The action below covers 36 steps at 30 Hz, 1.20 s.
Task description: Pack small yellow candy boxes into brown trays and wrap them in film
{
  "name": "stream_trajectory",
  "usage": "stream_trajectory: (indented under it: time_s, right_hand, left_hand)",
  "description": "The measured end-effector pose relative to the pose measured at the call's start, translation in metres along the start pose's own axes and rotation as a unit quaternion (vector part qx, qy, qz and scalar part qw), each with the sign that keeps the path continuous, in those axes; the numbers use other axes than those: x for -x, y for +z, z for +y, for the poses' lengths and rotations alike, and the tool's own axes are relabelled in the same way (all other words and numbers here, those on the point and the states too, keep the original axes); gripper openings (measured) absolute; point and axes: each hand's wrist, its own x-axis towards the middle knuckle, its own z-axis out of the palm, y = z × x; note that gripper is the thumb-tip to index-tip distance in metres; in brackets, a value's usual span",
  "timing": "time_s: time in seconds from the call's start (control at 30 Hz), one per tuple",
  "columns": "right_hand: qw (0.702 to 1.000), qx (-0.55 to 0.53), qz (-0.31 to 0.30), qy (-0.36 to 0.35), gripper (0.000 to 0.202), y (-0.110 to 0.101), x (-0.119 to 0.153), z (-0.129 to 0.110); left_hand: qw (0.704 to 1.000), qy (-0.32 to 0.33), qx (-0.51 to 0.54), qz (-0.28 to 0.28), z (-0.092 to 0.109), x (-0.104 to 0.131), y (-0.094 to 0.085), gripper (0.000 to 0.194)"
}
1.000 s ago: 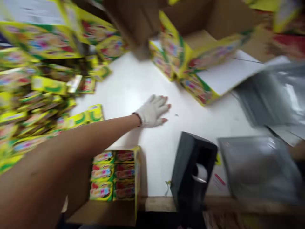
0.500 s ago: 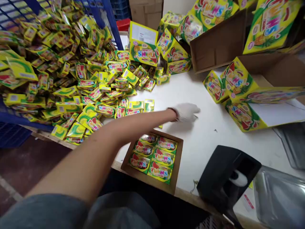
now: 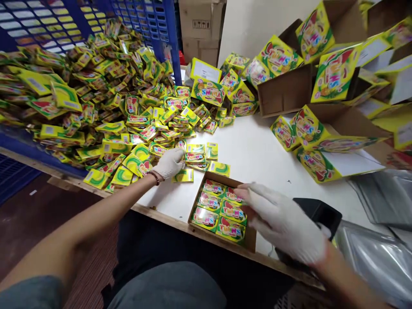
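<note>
My left hand (image 3: 170,164), in a white knit glove, has its fingers curled against the left end of a short stack of small yellow-green Twins candy boxes (image 3: 195,154). How firmly it grips them is hard to make out. My right hand (image 3: 285,221), also gloved and slightly blurred, reaches over the right side of an open brown carton (image 3: 250,246). Its fingers are stretched out near the upper right box. Inside the carton, Twins boxes (image 3: 206,218) lie flat in two columns, printed faces up.
A heap of loose Twins boxes (image 3: 112,98) spills from a blue plastic crate (image 3: 170,38) onto the white table (image 3: 247,146). Opened display cartons (image 3: 309,128) are piled at right. A black dispenser-like device (image 3: 328,214) and clear plastic trays (image 3: 370,257) sit front right.
My left hand has moved from the middle of the table back left to the small boxes. My right hand has come into view over the carton. The camera view has shifted.
</note>
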Motion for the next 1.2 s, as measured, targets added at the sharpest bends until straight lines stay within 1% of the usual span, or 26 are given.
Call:
stream_trajectory:
  time_s: [0.07, 0.17, 0.23, 0.27, 0.33, 0.4, 0.43, 0.5, 0.53, 0.57, 0.63, 0.7, 0.73, 0.77, 0.83, 0.9, 0.97, 1.03, 1.07, 1.13, 1.2]
  right_hand:
    - [0.999, -0.012, 0.003, 0.049, 0.027, 0.014, -0.004, 0.004]
    - [0.983, -0.048, 0.047, 0.171, 0.025, 0.03, 0.002, 0.01]
    - [0.969, -0.057, 0.068, 0.229, 0.025, 0.033, 0.009, 0.009]
    - [0.965, -0.053, 0.074, 0.245, 0.025, 0.033, 0.012, 0.007]
    - [0.964, -0.025, 0.087, 0.249, 0.023, 0.029, 0.013, 0.002]
    - [0.969, 0.013, 0.107, 0.224, 0.021, 0.025, 0.005, -0.002]
    - [0.97, 0.03, 0.119, 0.208, 0.022, 0.023, -0.004, -0.004]
    - [0.973, 0.056, 0.135, 0.178, 0.025, 0.021, -0.026, -0.008]
    - [0.976, 0.064, 0.127, 0.167, 0.025, 0.02, -0.037, -0.011]
    - [0.979, 0.071, 0.099, 0.163, 0.024, 0.019, -0.049, -0.013]
    - [0.982, 0.078, -0.003, 0.17, 0.019, 0.018, -0.065, -0.017]
    - [0.97, 0.07, -0.119, 0.199, 0.014, 0.017, -0.068, -0.015]
    - [0.96, 0.064, -0.16, 0.219, 0.013, 0.018, -0.065, -0.011]
    - [0.95, 0.057, -0.189, 0.241, 0.013, 0.02, -0.06, -0.008]
    - [0.931, 0.041, -0.226, 0.285, 0.013, 0.03, -0.044, 0.001]
    - [0.91, 0.025, -0.258, 0.323, 0.012, 0.046, -0.029, 0.008]
    - [0.891, 0.011, -0.295, 0.345, 0.01, 0.066, -0.02, 0.012]
    - [0.879, -0.004, -0.316, 0.358, 0.006, 0.087, -0.017, 0.011]
    - [0.876, -0.014, -0.317, 0.363, 0.006, 0.096, -0.017, 0.01]
    - [0.88, -0.028, -0.296, 0.371, 0.015, 0.112, -0.017, 0.005]
    - [0.889, -0.023, -0.274, 0.366, 0.018, 0.122, -0.017, -0.001]
  left_hand:
    - [1.0, 0.022, -0.014, -0.016, 0.01, -0.01, 0.002, 0.039]
    - [0.996, 0.024, -0.052, -0.064, 0.023, -0.028, 0.001, 0.04]
    - [0.994, 0.013, -0.062, -0.084, 0.028, -0.034, -0.001, 0.036]
    - [0.996, 0.008, -0.056, -0.074, 0.029, -0.033, -0.004, 0.036]
    - [0.999, 0.006, -0.042, -0.026, 0.032, -0.024, -0.014, 0.037]
    - [0.998, 0.034, -0.029, 0.042, 0.037, -0.007, -0.031, 0.039]
    - [0.995, 0.066, -0.027, 0.065, 0.041, 0.004, -0.041, 0.042]
    - [0.985, 0.147, -0.032, 0.079, 0.055, 0.026, -0.06, 0.049]
    - [0.979, 0.186, -0.036, 0.074, 0.063, 0.036, -0.068, 0.05]
    - [0.973, 0.218, -0.039, 0.066, 0.07, 0.045, -0.074, 0.051]
    - [0.965, 0.257, -0.039, 0.044, 0.082, 0.059, -0.078, 0.05]
    - [0.963, 0.267, -0.017, 0.026, 0.084, 0.067, -0.071, 0.052]
    - [0.965, 0.26, 0.003, 0.022, 0.081, 0.068, -0.064, 0.056]
    - [0.97, 0.242, 0.025, 0.019, 0.074, 0.069, -0.054, 0.06]
    - [0.983, 0.174, 0.054, 0.012, 0.057, 0.068, -0.032, 0.061]
    - [0.995, 0.085, 0.047, -0.01, 0.04, 0.067, -0.009, 0.049]
    - [0.999, 0.017, 0.018, -0.04, 0.028, 0.065, 0.009, 0.039]
    - [0.998, -0.014, -0.004, -0.054, 0.022, 0.064, 0.022, 0.037]
    - [0.998, -0.019, -0.01, -0.051, 0.021, 0.063, 0.027, 0.036]
    - [0.999, -0.025, -0.016, -0.033, 0.022, 0.062, 0.032, 0.034]
    - [0.999, -0.029, -0.016, -0.016, 0.025, 0.062, 0.035, 0.03]
